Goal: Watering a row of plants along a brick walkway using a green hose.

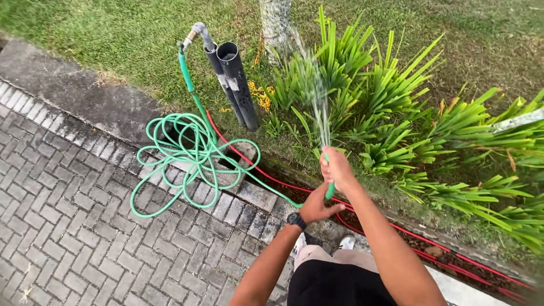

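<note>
Right hand (336, 165) clenching round the end of the green hose (195, 148), thumb apparently pressing over the mouth so the water is fanning out in a thin spray (317, 102). Left hand (317, 207) gripping the same hose just below, fingers curling round it, dark wristwatch (296, 220) showing on that wrist. Both hands holding, neither one slack.

Hose running down from the hands, along the edge of the paving, then lying in a loose tangle of loops on the grey brick pavers (68, 226) before climbing up to the tap (195, 33) beside two dark upright pipes (232, 79). A thin red line (396, 229) trailing along the kerb just below the hands, not touching them as far as visible.

Spray arcing up and over the green strappy-leaved plants (362, 102) in the bed, heading toward the pale tree trunk (275, 22). Watering clearly going on right now, judging by the flow. Hard telling how much of the bed is wet already, no obvious puddles or dark soil showing. Plants off to the right (487, 170) sitting well apart from the spray, so probably plenty left to cover. Lawn (113, 34) behind looking untouched too.
</note>
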